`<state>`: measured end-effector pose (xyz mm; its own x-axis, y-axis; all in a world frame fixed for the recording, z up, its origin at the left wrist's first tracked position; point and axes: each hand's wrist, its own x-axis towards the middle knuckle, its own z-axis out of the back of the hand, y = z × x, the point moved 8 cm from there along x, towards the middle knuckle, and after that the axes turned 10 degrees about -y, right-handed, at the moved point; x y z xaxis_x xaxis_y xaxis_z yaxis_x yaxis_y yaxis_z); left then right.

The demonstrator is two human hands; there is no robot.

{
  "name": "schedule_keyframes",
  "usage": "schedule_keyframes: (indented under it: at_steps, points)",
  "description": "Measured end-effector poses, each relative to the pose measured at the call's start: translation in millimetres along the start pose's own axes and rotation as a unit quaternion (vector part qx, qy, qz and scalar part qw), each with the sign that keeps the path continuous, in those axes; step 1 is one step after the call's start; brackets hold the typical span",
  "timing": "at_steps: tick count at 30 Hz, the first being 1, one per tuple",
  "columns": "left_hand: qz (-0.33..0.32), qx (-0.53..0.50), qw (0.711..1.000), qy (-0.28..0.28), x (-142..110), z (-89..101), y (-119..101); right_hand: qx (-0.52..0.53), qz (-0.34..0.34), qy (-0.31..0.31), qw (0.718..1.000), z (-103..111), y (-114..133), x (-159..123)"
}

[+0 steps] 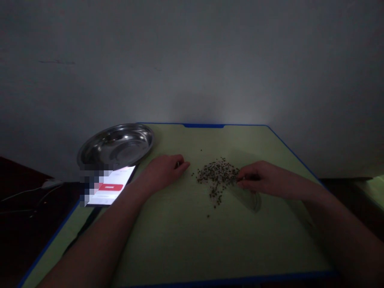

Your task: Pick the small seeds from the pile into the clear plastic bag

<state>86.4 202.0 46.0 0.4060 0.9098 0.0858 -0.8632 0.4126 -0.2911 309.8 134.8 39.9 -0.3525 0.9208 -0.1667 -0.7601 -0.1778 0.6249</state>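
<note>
A small heap of dark seeds or grains (217, 176) lies in the middle of a pale green table (180, 240) with a blue rim. My left hand (165, 170) rests on the table just left of the heap, fingers curled together, the tips pointing at the grains. My right hand (259, 178) lies at the heap's right edge with its fingertips pinched among the grains. What either hand holds is too small and dark to make out.
A shiny steel plate (117, 146) sits at the table's far left corner. A lit phone (112, 186) lies in front of it, beside my left forearm. A grey wall stands behind the table. Cables lie on the dark surface at the left.
</note>
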Motion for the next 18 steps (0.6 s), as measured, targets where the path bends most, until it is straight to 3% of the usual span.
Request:
schedule_keyframes:
  at_steps: [9, 18]
  points:
    - [-0.002, 0.015, 1.000, -0.002, 0, 1.1, -2, -0.036, 0.035, 0.011, 0.999, -11, 12, 0]
    - [-0.006, 0.010, 1.000, -0.008, 2, -2.2, 2, -0.034, 0.067, 0.074, 0.994, -24, 29, -7]
